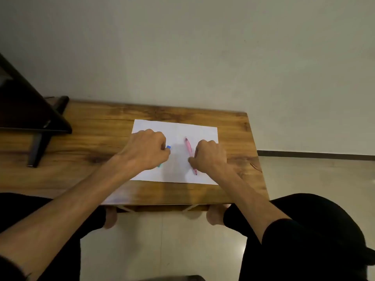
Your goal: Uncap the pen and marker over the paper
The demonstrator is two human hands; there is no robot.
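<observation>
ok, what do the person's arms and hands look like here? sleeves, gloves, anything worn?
Both forearms are bare up to the elbows. The left hand and right hand wear no gloves, and no rings, watch or bands show on the fingers or wrists. A dark sleeve edge shows near the right elbow. No markings visible.

Your pink pen (190, 153) lies on white paper (178, 130); a blue-tipped pen (168, 147) shows, over brown wood-grain table (97, 138).

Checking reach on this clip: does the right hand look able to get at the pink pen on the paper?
Probably yes. The right hand already rests on the white paper right beside the pink pen, its curled fingers at or touching the pen's near half. Nothing lies between them; the left hand is apart, over a blue-green thing.
</observation>
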